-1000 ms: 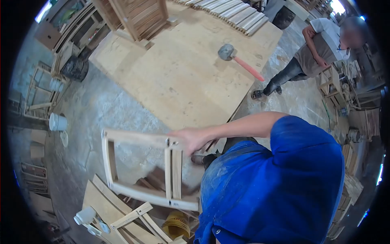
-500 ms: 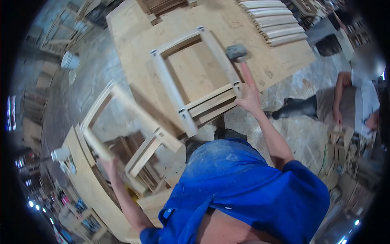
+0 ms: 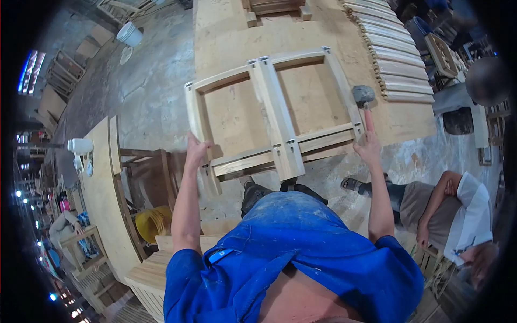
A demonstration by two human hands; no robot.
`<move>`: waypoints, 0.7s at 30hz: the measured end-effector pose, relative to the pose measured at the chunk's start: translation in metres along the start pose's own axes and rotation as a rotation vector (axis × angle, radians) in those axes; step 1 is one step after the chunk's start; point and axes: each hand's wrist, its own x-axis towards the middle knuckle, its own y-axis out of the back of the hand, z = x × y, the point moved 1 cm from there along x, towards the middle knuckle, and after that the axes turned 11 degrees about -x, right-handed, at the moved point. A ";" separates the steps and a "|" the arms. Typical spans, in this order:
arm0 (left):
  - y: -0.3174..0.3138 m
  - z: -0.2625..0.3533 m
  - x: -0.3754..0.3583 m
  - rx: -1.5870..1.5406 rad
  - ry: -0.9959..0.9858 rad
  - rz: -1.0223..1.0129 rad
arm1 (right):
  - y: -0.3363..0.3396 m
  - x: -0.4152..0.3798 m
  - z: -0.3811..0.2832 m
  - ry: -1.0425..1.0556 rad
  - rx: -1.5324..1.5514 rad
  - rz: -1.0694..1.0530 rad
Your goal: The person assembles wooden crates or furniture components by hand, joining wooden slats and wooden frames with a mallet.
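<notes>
Two pale wooden frames stand side by side, the left frame [image 3: 223, 79] against the right frame [image 3: 343, 91], with their inner rails touching or nearly so. My left hand [image 3: 197, 151] is closed around the outer rail of the left frame near its lower end. My right hand [image 3: 368, 149] is closed on the handle of a mallet [image 3: 364, 95], whose dark grey head points away from me. The thumb side of that hand meets the lower outer corner of the right frame. Slots show in the rails' ends.
The frames lie over a plywood table [image 3: 221, 32]. A row of wooden slats [image 3: 404, 64] lies at its right, and another wooden piece [image 3: 277, 8] at the far end. A side bench [image 3: 102, 188], yellow bucket [image 3: 153, 223] and white bucket [image 3: 130, 34] are left. A person [image 3: 431, 210] is at right.
My left hand has brought the left frame up and right, from beside the table to against the right frame. The view has turned. My right hand still holds the mallet by the right frame.
</notes>
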 end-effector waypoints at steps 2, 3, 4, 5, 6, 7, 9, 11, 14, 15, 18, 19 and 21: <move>-0.012 -0.004 0.012 0.051 -0.026 -0.062 | 0.002 0.007 0.012 -0.024 -0.046 -0.093; -0.015 0.001 0.015 0.018 -0.002 -0.086 | -0.001 0.012 0.021 0.017 -0.060 -0.093; -0.014 0.007 0.012 -0.017 0.030 -0.099 | -0.003 0.016 0.023 0.070 -0.073 -0.101; -0.008 0.010 0.009 0.006 -0.039 -0.132 | 0.009 0.020 0.014 0.030 -0.109 -0.282; 0.001 0.013 0.006 0.032 -0.108 -0.154 | 0.031 0.027 -0.001 0.000 -0.153 -0.457; 0.009 0.013 -0.003 0.084 -0.098 -0.094 | 0.051 0.032 -0.021 0.025 -0.299 -0.505; 0.035 0.036 -0.049 0.084 0.004 0.027 | 0.074 0.055 -0.059 0.185 -0.405 -0.450; 0.054 0.029 -0.111 0.048 -0.008 0.243 | 0.056 0.088 -0.074 0.434 -0.263 -0.078; 0.082 0.026 -0.232 0.118 -0.116 0.555 | 0.026 0.112 -0.174 0.533 -0.030 -0.347; 0.093 0.024 -0.274 0.142 -0.077 0.629 | 0.015 0.107 -0.204 0.662 -0.027 -0.358; 0.125 0.035 -0.399 0.734 -0.271 0.946 | -0.001 0.074 -0.290 0.887 0.001 -0.427; 0.134 0.044 -0.441 0.850 -0.228 1.041 | -0.005 0.057 -0.317 1.005 0.007 -0.453; 0.148 0.052 -0.514 0.889 0.004 1.169 | -0.012 0.023 -0.359 1.198 -0.001 -0.454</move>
